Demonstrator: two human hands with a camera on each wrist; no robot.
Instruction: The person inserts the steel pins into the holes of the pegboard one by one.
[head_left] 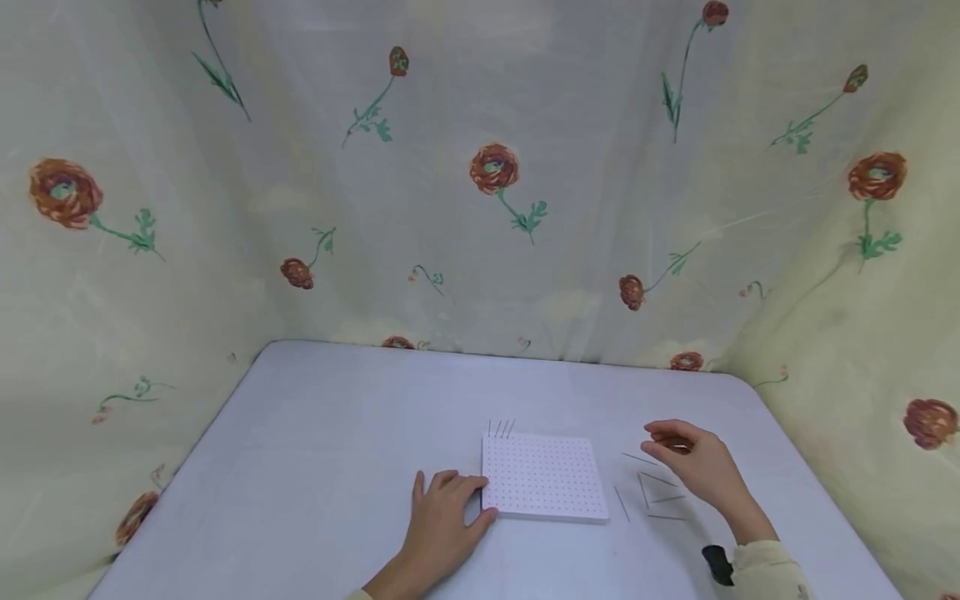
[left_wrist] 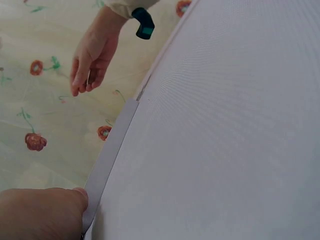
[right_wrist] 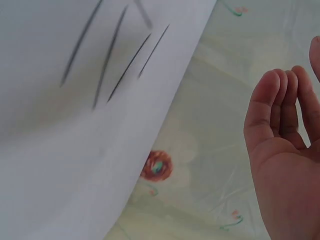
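Note:
A white board [head_left: 543, 477] dotted with small holes lies on the pale table [head_left: 322, 450]. Three thin pins [head_left: 501, 428] stand upright at its far left corner. My left hand [head_left: 442, 517] lies flat on the table at the board's left edge, thumb against the near left corner; the left wrist view shows the thumb [left_wrist: 40, 212] at the board's pale side [left_wrist: 107, 160]. Several loose thin needles [head_left: 652, 492] lie right of the board. My right hand [head_left: 690, 458] hovers over them, fingers relaxed and holding nothing. In the right wrist view its palm [right_wrist: 290, 165] is bare beside the needles [right_wrist: 107, 65].
A cream cloth printed with red flowers [head_left: 495, 167] hangs around the table's back and sides. The table's right edge [right_wrist: 165, 100] runs close to the needles. A black and teal strap [head_left: 717, 564] sits at my right wrist.

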